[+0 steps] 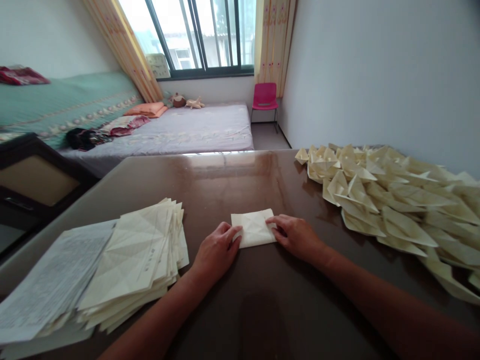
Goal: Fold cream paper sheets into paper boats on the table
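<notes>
A small folded sheet of cream paper point(255, 227), with crease lines across its face, lies on the brown table point(228, 185) between my hands. My left hand point(219, 247) pinches its left edge, thumb and forefinger pressed together there. At the paper's right edge, my right hand point(294, 234) grips the side with curled fingers. To the left sits a stack of creased cream sheets point(131, 250), partly overlapping a pile of printed pages point(56, 270). Folded paper boats point(390, 195) are heaped along the table's right side.
Beyond the table stands a bed point(210, 125) with folded orange bedding point(146, 109) and soft toys. A pink chair point(264, 97) is by the right wall. A dark wooden cabinet point(41, 180) stands left of the table. Curtains frame the window point(202, 35).
</notes>
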`<state>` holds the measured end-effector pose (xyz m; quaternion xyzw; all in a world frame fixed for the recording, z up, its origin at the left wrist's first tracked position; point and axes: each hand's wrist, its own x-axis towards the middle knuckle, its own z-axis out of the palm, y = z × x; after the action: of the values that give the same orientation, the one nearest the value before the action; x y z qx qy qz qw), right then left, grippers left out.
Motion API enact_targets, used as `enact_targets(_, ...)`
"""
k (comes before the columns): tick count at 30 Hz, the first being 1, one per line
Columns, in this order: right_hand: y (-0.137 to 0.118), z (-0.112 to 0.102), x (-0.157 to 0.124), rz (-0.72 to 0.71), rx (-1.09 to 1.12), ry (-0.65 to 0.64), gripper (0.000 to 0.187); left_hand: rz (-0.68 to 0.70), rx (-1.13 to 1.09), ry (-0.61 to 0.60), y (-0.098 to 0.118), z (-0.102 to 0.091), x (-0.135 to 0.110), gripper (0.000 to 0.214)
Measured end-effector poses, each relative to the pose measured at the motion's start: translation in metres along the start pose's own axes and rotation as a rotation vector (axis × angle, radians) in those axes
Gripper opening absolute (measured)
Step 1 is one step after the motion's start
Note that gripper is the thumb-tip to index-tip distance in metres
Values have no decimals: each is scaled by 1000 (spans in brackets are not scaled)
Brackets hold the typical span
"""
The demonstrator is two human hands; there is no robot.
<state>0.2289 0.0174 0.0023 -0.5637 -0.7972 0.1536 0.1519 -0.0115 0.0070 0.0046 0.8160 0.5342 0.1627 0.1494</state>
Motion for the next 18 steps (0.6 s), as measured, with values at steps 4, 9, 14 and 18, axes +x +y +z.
enact_targets(4, -1, 0, 1, 11, -36, -11, 31, 22, 139, -35, 4, 1, -2, 29)
enact_targets(9, -4, 0, 1, 26, -78, -45, 32, 43, 251, -48, 6, 2, 0, 30)
enact_targets(14, -5, 0, 1, 18, -103, -34, 32, 120, 341, 70, 4, 4, -2, 32)
enact_targets(18, -7, -1, 0, 24, -121, -48, 32, 372, 381, 176, 11, 9, -7, 33)
